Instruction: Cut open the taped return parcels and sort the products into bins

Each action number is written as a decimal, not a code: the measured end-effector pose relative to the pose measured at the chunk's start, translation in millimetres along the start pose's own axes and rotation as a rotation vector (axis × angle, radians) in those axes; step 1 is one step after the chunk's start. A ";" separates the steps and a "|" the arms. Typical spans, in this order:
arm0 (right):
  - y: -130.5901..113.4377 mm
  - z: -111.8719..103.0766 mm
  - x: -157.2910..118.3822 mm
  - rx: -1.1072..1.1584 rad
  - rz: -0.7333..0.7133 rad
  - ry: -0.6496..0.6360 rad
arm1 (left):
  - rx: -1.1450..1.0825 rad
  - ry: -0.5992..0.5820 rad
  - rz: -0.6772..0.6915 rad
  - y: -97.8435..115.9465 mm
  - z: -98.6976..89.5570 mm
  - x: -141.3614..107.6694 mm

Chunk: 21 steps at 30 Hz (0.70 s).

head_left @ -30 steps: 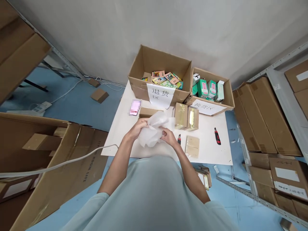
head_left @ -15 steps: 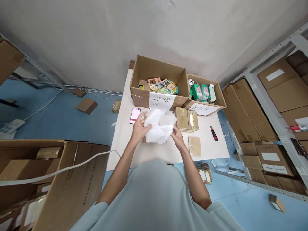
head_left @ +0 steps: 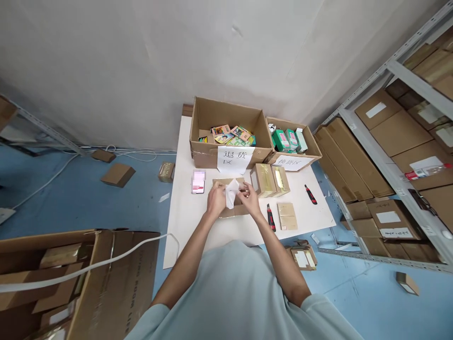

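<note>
A crumpled white wrapping sheet (head_left: pixel 231 192), thin and soft-looking, is bunched up between my two hands. My left hand (head_left: pixel 216 200) pinches its left side, fingers closed on it. On the other side, the fingertips of my right hand (head_left: pixel 250 201) grip the sheet's right part. Directly beneath lies a small open cardboard box (head_left: pixel 231 212) with its flaps spread, partly hidden by my hands. Two taped cartons (head_left: pixel 264 180) stand just right of it. A black and red utility knife (head_left: pixel 271 218) rests near my right forearm, beside a flat small carton (head_left: pixel 287 216).
Behind are a large carton (head_left: pixel 205 155) of colourful packs and a smaller carton (head_left: pixel 313 147) of green boxes, both with paper signs. A phone (head_left: pixel 198 182) lies left, another knife (head_left: pixel 310 194) right. Shelves (head_left: pixel 375 101) flank the table; a white cable (head_left: pixel 141 243) crosses its left edge.
The white sheet has gone from spread wide to a small bunch, and my hands have come closer together. The open box and the nearer knife now show. The view has shifted slightly.
</note>
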State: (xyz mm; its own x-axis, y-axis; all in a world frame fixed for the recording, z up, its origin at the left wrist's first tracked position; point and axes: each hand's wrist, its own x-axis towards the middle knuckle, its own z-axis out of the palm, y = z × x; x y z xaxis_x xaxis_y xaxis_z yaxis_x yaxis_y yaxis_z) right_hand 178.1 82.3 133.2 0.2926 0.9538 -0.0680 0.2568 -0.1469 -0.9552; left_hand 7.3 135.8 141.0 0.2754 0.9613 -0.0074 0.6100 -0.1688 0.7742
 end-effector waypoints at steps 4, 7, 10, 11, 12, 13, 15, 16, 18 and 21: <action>17.2 12.3 -5.7 -0.172 -0.129 -0.144 | 0.134 -0.181 -0.113 -19.4 13.2 17.1; 29.0 19.8 -9.1 -0.442 -0.197 -0.248 | 0.145 -0.235 -0.171 -29.9 21.4 17.0; 37.3 25.4 -5.0 -0.673 -0.177 -0.304 | 0.125 -0.241 -0.188 -38.8 25.7 9.2; 39.3 27.5 -1.8 -0.727 -0.158 -0.330 | 0.118 -0.243 -0.188 -40.8 26.5 6.1; 41.2 29.9 2.1 -0.771 -0.136 -0.358 | 0.114 -0.243 -0.187 -42.1 27.0 3.1; 43.0 32.7 6.5 -0.809 -0.114 -0.387 | 0.115 -0.240 -0.187 -42.7 27.4 0.4; 46.4 39.1 15.9 -0.882 -0.068 -0.446 | 0.129 -0.224 -0.196 -41.2 28.1 -4.0; 48.0 42.2 20.4 -0.897 -0.050 -0.467 | 0.140 -0.215 -0.203 -39.3 28.3 -5.8; 50.4 46.6 27.6 -0.895 -0.026 -0.491 | 0.153 -0.196 -0.216 -33.5 28.8 -8.8; 51.7 41.6 31.0 -0.870 -0.041 -0.500 | 0.130 -0.143 -0.211 -21.5 31.4 -12.5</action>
State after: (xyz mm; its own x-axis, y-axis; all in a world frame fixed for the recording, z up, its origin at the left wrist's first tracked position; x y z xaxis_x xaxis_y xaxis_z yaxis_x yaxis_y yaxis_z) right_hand 162.1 115.2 69.7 -0.1008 0.9335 -0.3441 0.9007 -0.0614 -0.4302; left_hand 14.1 120.5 104.6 0.2281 0.9393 -0.2563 0.7525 -0.0031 0.6585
